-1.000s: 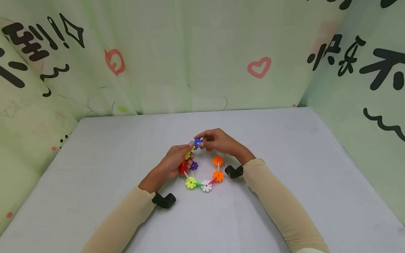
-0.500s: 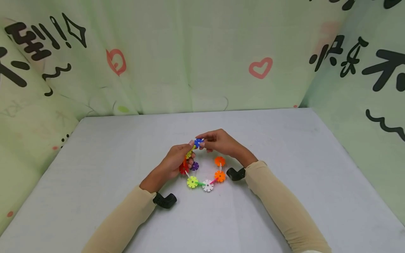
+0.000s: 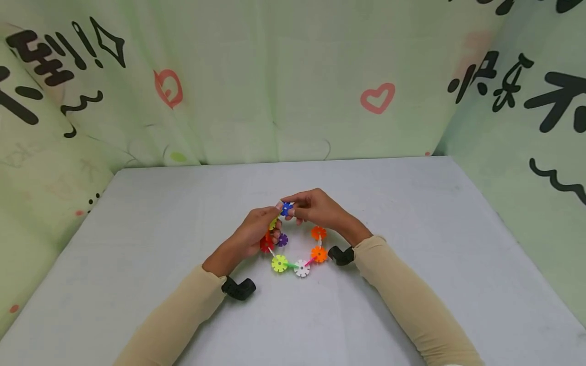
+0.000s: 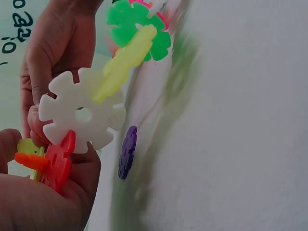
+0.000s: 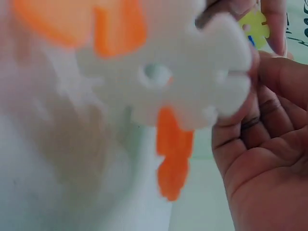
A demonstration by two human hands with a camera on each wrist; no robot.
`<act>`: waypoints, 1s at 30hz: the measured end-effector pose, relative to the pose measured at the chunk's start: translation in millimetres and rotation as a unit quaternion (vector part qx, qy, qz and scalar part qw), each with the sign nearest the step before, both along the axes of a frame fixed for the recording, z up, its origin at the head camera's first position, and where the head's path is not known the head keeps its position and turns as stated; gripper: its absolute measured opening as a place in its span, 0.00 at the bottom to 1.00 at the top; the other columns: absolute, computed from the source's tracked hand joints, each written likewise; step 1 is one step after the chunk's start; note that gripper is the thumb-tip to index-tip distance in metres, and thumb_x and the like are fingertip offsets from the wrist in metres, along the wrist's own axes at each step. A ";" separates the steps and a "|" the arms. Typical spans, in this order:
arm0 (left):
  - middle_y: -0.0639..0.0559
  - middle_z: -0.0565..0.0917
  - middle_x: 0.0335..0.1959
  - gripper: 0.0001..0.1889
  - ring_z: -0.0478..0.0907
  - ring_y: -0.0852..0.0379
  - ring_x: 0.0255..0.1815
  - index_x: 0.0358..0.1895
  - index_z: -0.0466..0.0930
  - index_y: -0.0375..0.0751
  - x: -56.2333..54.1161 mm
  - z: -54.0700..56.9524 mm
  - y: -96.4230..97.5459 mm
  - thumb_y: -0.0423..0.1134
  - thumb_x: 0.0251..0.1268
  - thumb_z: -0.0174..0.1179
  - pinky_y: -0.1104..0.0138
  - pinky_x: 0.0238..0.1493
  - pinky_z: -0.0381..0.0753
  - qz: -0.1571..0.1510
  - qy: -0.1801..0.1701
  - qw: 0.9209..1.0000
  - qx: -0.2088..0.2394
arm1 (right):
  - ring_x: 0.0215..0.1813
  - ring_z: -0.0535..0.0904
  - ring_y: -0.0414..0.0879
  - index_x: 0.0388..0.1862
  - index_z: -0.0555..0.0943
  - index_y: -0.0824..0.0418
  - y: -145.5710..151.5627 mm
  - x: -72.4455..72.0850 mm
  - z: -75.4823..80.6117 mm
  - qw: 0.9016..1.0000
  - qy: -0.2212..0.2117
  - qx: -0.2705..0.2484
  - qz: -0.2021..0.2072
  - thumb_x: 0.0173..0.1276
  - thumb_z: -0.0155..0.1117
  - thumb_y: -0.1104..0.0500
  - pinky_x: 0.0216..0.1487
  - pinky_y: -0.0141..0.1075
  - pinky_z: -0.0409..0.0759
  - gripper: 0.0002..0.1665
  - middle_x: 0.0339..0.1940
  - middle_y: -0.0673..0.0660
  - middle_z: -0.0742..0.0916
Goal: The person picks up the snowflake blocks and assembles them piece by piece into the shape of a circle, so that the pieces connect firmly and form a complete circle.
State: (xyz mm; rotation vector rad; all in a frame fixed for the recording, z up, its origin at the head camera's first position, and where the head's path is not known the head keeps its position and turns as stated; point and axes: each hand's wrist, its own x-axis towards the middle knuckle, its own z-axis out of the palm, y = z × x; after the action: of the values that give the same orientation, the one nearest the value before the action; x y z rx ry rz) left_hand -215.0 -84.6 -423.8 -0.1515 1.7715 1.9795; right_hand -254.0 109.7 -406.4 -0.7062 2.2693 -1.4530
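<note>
My left hand (image 3: 254,231) grips one end of a chain of notched plastic snowflake discs, its thumb tip against the blue disc (image 3: 286,209). My right hand (image 3: 318,207) pinches that blue disc from the right. A yellow disc (image 3: 273,223) and a red disc (image 3: 266,245) show by the left fingers. From there the chain curves down and round through a lime disc (image 3: 280,263), a white disc (image 3: 301,268) and two orange discs, the lower one (image 3: 319,254) nearer me. In the right wrist view, the yellow disc (image 5: 255,30) sits at the fingertips.
A purple disc (image 3: 283,239) lies on the white tabletop (image 3: 389,315), inside the chain's curve. Each wrist carries a black camera mount, one of them the left mount (image 3: 239,289). Behind the table hangs a pale green printed curtain (image 3: 270,76).
The right hand and the blue disc have dropped slightly and come a little closer to the left thumb. The left hand keeps its grip, and the chain hangs much as before.
</note>
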 end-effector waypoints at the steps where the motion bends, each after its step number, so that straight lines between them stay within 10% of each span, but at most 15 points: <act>1: 0.48 0.72 0.28 0.23 0.71 0.57 0.21 0.51 0.74 0.32 0.2 -0.1 1.0 0.52 0.73 0.53 0.71 0.25 0.77 0.006 -0.004 1.000 0.003 | 0.34 0.81 0.58 0.62 0.78 0.64 -0.1 0.6 -0.3 1.000 0.005 0.003 0.002 0.70 0.61 0.66 0.41 0.48 0.80 0.21 0.35 0.64 0.87; 8: 0.47 0.72 0.26 0.15 0.73 0.57 0.17 0.45 0.72 0.32 -1.0 -1.5 2.1 0.43 0.73 0.54 0.63 0.27 0.83 0.036 -0.002 0.999 0.012 | 0.39 0.82 0.51 0.70 0.69 0.63 1.7 4.8 -6.4 0.998 0.045 0.052 -0.010 0.70 0.64 0.58 0.38 0.39 0.79 0.31 0.44 0.55 0.85; 17: 0.49 0.72 0.25 0.17 0.66 0.58 0.16 0.50 0.70 0.32 0.8 -7.7 -17.3 0.45 0.76 0.49 0.70 0.19 0.73 0.049 -0.001 0.999 0.006 | 0.44 0.78 0.45 0.53 0.83 0.63 -6.4 9.7 -11.2 0.987 0.085 0.136 0.030 0.67 0.63 0.65 0.45 0.36 0.78 0.15 0.39 0.49 0.86; 23: 0.50 0.71 0.24 0.21 0.64 0.58 0.16 0.52 0.70 0.34 2.2 -5.7 -18.2 0.52 0.77 0.47 0.70 0.18 0.70 0.048 0.002 0.999 0.001 | 0.52 0.78 0.44 0.53 0.84 0.60 -17.6 15.0 -13.6 0.970 0.118 0.198 0.073 0.64 0.67 0.63 0.60 0.48 0.69 0.17 0.46 0.48 0.86; 30: 0.50 0.71 0.23 0.22 0.64 0.59 0.15 0.54 0.69 0.33 2.8 -4.9 -20.6 0.52 0.78 0.44 0.71 0.17 0.70 0.042 0.000 0.999 0.000 | 0.48 0.76 0.43 0.50 0.86 0.56 -25.8 19.8 -14.7 0.949 0.148 0.260 0.105 0.60 0.71 0.63 0.51 0.41 0.74 0.18 0.43 0.49 0.83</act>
State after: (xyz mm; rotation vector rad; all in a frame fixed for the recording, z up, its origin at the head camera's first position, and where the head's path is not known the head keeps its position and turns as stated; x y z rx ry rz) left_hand -212.2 -105.2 -428.8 -0.2303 1.7927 2.0377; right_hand -234.1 83.9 -421.1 -0.9981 2.5418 -0.6353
